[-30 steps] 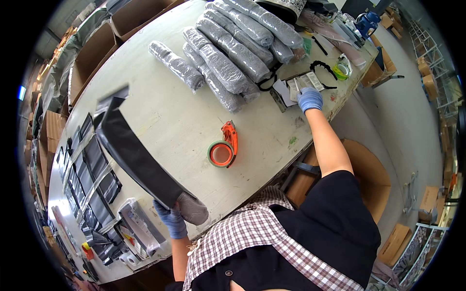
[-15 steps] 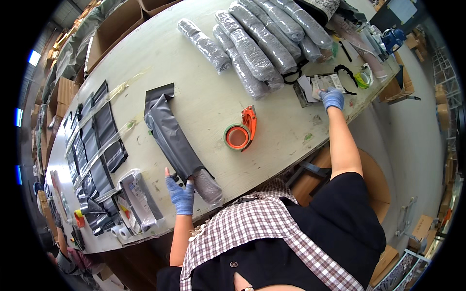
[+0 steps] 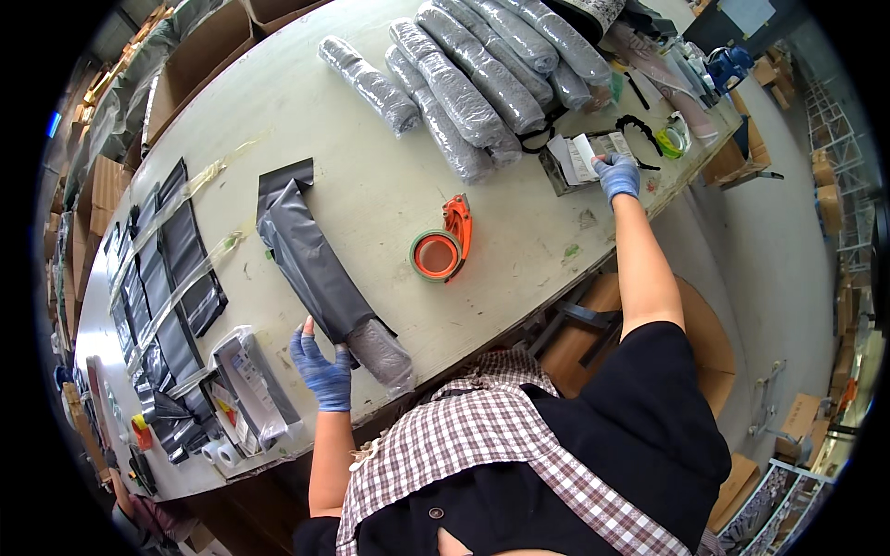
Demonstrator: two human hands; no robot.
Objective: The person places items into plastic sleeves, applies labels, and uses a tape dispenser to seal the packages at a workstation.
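My right hand (image 3: 619, 178), in a blue fingerless glove, pinches a white paper slip (image 3: 582, 156) above a small box of papers (image 3: 562, 176) at the table's right side. My left hand (image 3: 323, 374), gloved the same way, has its fingers spread at the near end of a long black plastic mailing bag (image 3: 320, 259). Its thumb touches the bag's edge. Out of the bag's near end sticks a grey roll in clear plastic (image 3: 382, 354). The bag's far end lies flat on the table.
An orange tape dispenser (image 3: 443, 243) lies mid-table. Several plastic-wrapped grey rolls (image 3: 464, 88) fill the far side. Black bags (image 3: 190, 255) under clear tape strips and a plastic bin (image 3: 255, 380) are at left. Yellow-green tape (image 3: 675, 139) sits far right. Another person is at lower left.
My right hand has lifted the white slip up from the papers. My left hand's fingers have spread beside the bag's near end. The whole view has shifted slightly.
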